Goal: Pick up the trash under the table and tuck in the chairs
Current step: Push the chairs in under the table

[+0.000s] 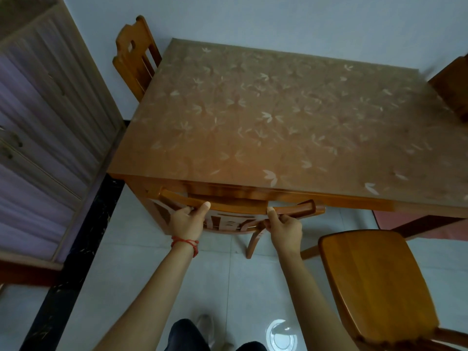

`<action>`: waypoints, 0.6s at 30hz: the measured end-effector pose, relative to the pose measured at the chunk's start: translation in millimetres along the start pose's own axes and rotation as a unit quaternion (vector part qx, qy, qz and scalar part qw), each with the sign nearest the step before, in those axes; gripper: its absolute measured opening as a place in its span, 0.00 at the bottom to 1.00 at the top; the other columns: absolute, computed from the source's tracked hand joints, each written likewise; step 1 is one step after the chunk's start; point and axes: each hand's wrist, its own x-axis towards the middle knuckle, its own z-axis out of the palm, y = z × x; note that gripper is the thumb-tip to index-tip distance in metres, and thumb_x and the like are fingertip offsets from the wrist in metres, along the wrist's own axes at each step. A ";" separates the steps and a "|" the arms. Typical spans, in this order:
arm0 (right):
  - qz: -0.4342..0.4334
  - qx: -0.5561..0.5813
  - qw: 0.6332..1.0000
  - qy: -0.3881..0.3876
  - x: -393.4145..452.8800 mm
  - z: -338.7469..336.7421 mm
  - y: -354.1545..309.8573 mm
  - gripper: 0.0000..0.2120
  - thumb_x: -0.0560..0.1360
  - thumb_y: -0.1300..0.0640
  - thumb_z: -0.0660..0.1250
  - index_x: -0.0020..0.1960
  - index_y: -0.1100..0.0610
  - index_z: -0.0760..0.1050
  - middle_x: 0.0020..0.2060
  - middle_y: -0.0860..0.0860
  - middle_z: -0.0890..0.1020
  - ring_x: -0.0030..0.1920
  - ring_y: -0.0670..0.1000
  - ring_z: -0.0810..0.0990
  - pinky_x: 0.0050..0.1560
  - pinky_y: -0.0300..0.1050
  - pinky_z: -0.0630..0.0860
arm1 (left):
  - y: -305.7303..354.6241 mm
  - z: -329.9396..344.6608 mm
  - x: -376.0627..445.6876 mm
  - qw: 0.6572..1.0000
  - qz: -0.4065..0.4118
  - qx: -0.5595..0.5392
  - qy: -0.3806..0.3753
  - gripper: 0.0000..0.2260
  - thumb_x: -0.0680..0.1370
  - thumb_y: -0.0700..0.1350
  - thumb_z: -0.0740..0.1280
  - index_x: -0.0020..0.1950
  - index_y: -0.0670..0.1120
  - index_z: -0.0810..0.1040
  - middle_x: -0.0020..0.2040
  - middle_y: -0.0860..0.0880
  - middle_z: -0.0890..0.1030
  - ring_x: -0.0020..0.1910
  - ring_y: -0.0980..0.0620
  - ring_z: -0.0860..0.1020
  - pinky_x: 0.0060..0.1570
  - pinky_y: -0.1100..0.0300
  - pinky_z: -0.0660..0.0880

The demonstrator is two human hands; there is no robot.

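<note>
A wooden chair's backrest (238, 206) sits tight against the near edge of the table (278, 117), its seat hidden beneath the top. My left hand (187, 219) grips the top rail on its left part, thumb over the rail. My right hand (285, 228) grips the rail's right end. A second wooden chair (374, 282) stands pulled out at the lower right, its seat facing me. No trash shows anywhere in view.
A third chair (136, 59) stands at the table's far left side by the wall. Another chair's back (453, 84) shows at the right edge. A tall cabinet (45, 122) fills the left. Light floor tiles (141, 262) lie below, with a bright reflection (281, 335).
</note>
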 end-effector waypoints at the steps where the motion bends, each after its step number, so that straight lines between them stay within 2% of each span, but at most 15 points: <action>1: 0.000 -0.001 1.000 0.000 3.3 1.5 -1.9 0.20 0.74 0.49 0.64 0.37 0.67 0.78 0.35 0.62 0.83 0.37 0.57 0.82 0.43 0.49 0.78 | 0.7 1.5 3.7 1.000 -0.001 0.000 -0.001 0.12 0.70 0.50 0.71 0.29 0.48 0.76 0.35 0.45 0.82 0.44 0.42 0.81 0.52 0.44 0.77; 6: 0.001 -0.003 1.000 0.006 17.6 6.2 -10.2 0.21 0.74 0.49 0.65 0.36 0.68 0.77 0.35 0.64 0.83 0.38 0.59 0.82 0.43 0.50 0.78 | 7.9 8.6 16.0 1.000 -0.002 -0.007 -0.004 0.11 0.70 0.50 0.72 0.30 0.48 0.77 0.40 0.41 0.83 0.45 0.41 0.81 0.53 0.43 0.77; 11: -0.004 -0.006 1.000 0.017 22.1 8.5 -6.9 0.25 0.73 0.47 0.66 0.34 0.70 0.75 0.33 0.67 0.81 0.38 0.63 0.81 0.44 0.56 0.79 | 7.0 11.4 18.0 1.000 -0.009 -0.011 -0.005 0.10 0.70 0.49 0.71 0.31 0.49 0.77 0.36 0.47 0.82 0.44 0.43 0.81 0.54 0.44 0.76; 18: -0.006 -0.010 1.000 0.015 21.8 8.3 -7.6 0.24 0.73 0.47 0.65 0.36 0.70 0.77 0.35 0.66 0.82 0.39 0.63 0.82 0.46 0.56 0.80 | 7.0 12.7 20.0 1.000 -0.021 -0.019 -0.005 0.09 0.70 0.49 0.71 0.32 0.48 0.78 0.37 0.47 0.82 0.45 0.43 0.81 0.54 0.44 0.76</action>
